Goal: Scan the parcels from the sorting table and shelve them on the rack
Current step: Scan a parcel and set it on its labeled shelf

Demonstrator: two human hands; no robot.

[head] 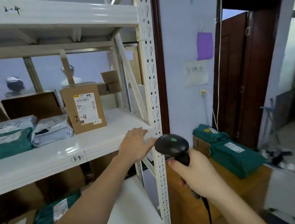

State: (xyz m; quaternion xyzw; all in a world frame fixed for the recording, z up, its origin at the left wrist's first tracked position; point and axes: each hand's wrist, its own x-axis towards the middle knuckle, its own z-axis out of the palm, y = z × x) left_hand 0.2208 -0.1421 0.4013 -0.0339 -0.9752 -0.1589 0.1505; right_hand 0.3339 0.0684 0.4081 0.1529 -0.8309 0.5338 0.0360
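Left hand (136, 144) lies open and empty, fingers spread over the front edge of the white rack (41, 161) shelf, right hand (199, 175) grips a black scanner (172, 144) beside the upright, while a cardboard parcel (83, 107) marked 2-4 stands on that shelf, next to grey and green mailer bags (30, 135)

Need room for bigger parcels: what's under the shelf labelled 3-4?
Under the shelf: brown cartons and a green mailer. The left forearm covers part of it.
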